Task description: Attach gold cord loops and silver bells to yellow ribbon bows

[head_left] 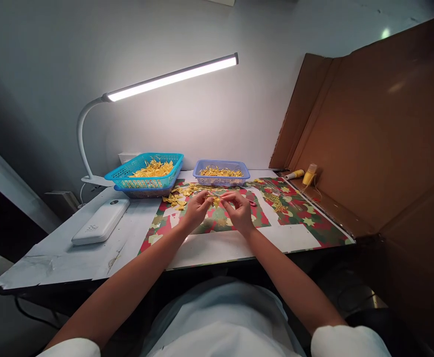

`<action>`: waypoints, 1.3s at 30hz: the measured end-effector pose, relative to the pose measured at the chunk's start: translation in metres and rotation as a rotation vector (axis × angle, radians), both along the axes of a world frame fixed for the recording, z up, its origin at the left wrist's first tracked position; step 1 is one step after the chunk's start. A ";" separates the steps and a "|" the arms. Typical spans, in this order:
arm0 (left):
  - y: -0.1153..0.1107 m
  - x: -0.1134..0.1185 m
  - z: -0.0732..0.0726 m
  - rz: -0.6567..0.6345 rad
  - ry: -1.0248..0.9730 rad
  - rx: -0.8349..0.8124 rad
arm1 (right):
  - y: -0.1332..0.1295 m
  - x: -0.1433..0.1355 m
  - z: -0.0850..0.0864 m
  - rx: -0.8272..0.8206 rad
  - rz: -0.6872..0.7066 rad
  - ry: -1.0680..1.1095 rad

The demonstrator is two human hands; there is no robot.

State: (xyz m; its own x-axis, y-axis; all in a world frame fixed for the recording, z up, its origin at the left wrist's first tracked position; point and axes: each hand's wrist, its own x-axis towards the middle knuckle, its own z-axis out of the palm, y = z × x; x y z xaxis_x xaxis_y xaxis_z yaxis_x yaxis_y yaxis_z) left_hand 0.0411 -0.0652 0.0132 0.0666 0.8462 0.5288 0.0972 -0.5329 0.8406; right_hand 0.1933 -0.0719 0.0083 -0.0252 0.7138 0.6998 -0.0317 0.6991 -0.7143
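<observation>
Reaches forward with both bare forearms, converging from the lower corners of the view to meet above the middle of the patterned sheet in red, green and cream [222, 223]. Holds the left hand [195, 210] tilted inward, with wrist low, knuckles up and fingers curled, pinching thumb against forefinger. Mirrors this with the right hand [240, 212], bending the fingers toward the left ones and bringing the thumb up from below. Grips between the two sets of fingertips a small, shiny golden-yellow piece [216, 202], just above the sheet and in front of the baskets, keeping both hands nearly closed and close together. Cannot tell its exact shape, partly covered as it is by fingers.

Has near the left hand a loose scatter of glossy golden-yellow pieces [175, 200], and just beside the right fingers a slim pink handle [252, 203]. Faces, beyond the hands, a lavender-blue rectangular plastic basket [222, 181] of thin golden pieces and, farther left, a turquoise slatted plastic basket [123, 177] heaped with yellow ones, stacked on a darker blue basket [146, 193]. Leaves well apart, on the white tabletop [135, 238] at left, a white rectangular power bank [101, 223].
</observation>
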 end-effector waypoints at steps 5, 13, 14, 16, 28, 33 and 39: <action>-0.009 0.002 0.008 -0.014 -0.025 0.016 | -0.011 0.001 0.004 0.099 -0.130 -0.178; -0.010 0.004 0.008 0.050 -0.040 0.024 | -0.012 0.001 0.001 0.100 -0.133 -0.203; -0.010 0.004 0.008 0.052 -0.052 0.027 | -0.012 0.001 0.001 0.107 -0.130 -0.203; -0.009 0.004 0.008 0.059 -0.070 0.033 | -0.011 0.001 0.001 0.123 -0.129 -0.201; -0.007 0.002 0.002 0.006 -0.035 0.012 | -0.010 0.001 0.001 0.065 -0.160 -0.209; -0.007 0.001 0.001 0.040 0.031 0.044 | -0.011 0.000 0.001 0.040 -0.157 -0.203; -0.011 0.001 0.004 0.086 0.118 0.144 | -0.011 0.000 0.001 0.031 -0.163 -0.191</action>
State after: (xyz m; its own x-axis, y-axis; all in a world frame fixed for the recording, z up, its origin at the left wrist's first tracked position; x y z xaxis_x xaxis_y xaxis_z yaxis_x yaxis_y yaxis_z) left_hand 0.0420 -0.0763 0.0168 0.0662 0.7674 0.6378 0.2409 -0.6326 0.7361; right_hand 0.1930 -0.0826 0.0089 -0.0455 0.6976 0.7150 0.2164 0.7056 -0.6747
